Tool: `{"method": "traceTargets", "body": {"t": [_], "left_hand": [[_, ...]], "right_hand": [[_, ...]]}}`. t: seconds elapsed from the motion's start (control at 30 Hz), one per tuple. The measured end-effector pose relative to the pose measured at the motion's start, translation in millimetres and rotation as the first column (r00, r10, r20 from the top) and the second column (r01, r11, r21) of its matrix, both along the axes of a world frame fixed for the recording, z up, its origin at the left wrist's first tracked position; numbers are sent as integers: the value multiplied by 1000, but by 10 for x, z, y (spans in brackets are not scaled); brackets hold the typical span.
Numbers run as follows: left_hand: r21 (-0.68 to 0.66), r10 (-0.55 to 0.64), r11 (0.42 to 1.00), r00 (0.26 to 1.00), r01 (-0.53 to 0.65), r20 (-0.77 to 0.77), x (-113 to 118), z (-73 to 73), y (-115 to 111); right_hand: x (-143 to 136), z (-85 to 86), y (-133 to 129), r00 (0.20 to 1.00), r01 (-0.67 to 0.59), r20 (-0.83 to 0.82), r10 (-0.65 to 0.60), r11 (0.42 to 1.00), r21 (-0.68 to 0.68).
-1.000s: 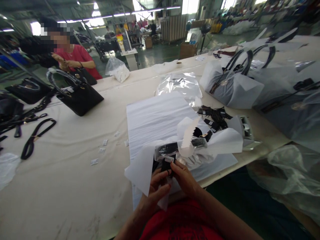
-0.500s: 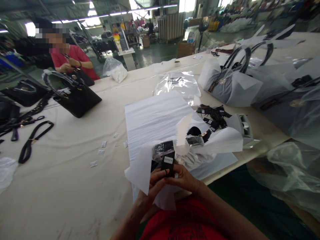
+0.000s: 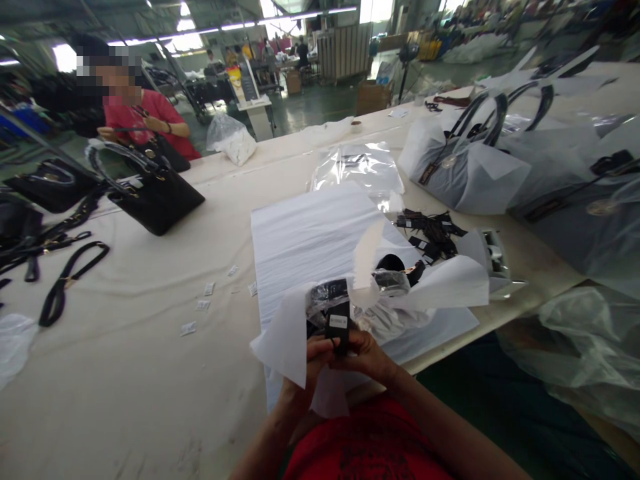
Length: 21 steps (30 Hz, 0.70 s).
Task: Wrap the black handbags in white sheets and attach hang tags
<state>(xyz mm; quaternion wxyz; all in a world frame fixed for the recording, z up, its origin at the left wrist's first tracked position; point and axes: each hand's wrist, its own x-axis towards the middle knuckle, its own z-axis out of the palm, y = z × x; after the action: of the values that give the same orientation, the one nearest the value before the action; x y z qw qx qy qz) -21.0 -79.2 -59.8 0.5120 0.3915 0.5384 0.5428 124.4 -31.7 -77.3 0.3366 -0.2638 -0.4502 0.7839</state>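
Note:
Close to my body, my left hand [image 3: 316, 357] and my right hand [image 3: 367, 357] meet at a black tag [image 3: 339, 323] with a white label. The fingers of both are closed on the tag's lower part and edge. Right behind it lies a bag [image 3: 327, 293] with plastic-wrapped handles, partly covered by white paper [image 3: 287, 340]. A paper strip [image 3: 367, 260] stands up between the handles. Under the bag, large white sheets [image 3: 305, 233] are spread on the table.
Black tags with cords [image 3: 434, 233] lie right of the sheets, beside a tag gun-like white item [image 3: 495, 257]. Wrapped bags [image 3: 450, 160] stand at the right. A black handbag [image 3: 159, 200], straps [image 3: 65, 283] and small packets [image 3: 203, 305] are left. A person [image 3: 150, 120] works across the table.
My left hand's fingers have drawn in slightly around the tag's lower end. Across the table, the person's hands have moved apart, with a dark strap stretched between them.

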Motion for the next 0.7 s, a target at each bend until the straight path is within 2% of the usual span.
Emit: {"method": "traceTargets", "body": {"t": [0.17, 0.33, 0.53, 0.7], "left_hand": [[-22, 53, 998, 999, -53, 7, 46, 110, 73], [-45, 108, 993, 994, -108, -8, 63, 90, 65], [-21, 116, 993, 991, -118, -69, 43, 77, 85], [-42, 79, 996, 995, -81, -54, 11, 101, 143]], "right_hand": [[-34, 23, -8, 996, 56, -63, -61, 995, -81], [-56, 21, -25, 990, 129, -38, -135, 983, -129], [-115, 13, -31, 964, 262, -25, -266, 959, -106], [-129, 15, -39, 957, 288, 20, -288, 957, -38]]}}
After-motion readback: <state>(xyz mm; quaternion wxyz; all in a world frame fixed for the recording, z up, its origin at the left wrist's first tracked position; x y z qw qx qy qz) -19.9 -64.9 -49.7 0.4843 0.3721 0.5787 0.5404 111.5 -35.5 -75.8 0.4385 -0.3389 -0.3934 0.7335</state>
